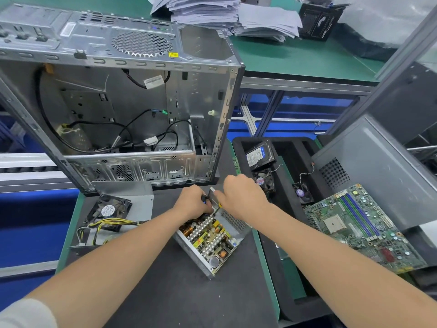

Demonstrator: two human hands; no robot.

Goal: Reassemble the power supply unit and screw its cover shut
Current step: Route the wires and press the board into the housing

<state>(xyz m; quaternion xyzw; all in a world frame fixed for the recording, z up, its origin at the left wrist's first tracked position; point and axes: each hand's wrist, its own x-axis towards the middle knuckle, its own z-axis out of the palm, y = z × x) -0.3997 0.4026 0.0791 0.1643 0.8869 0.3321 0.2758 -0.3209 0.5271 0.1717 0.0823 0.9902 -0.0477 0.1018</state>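
Fingers (200, 192) of the left hand (192, 202) curl round a small dark piece (203, 199) with a blue spot, at the far edge of the supply (208, 240); what that piece is cannot be told. The right hand (241, 197) has its fingers closed on a screwdriver (219, 205) with yellow on its handle, the shaft pointing down into the supply's far corner. The supply lies open on a black mat (177, 292), its board, coils and heat sinks showing, one corner toward the viewer. Left of the supply lies a grey cover (142, 200) bearing a black fan (108, 209) and yellow and black wires (111, 222). Behind the supply stands an open computer case (118, 102). Right of the supply, a black tray (293, 142) holds a hard drive (259, 155) and small fans (263, 179). Farther right lies a green motherboard (361, 228). Far behind the supply sit stacked papers (205, 10).
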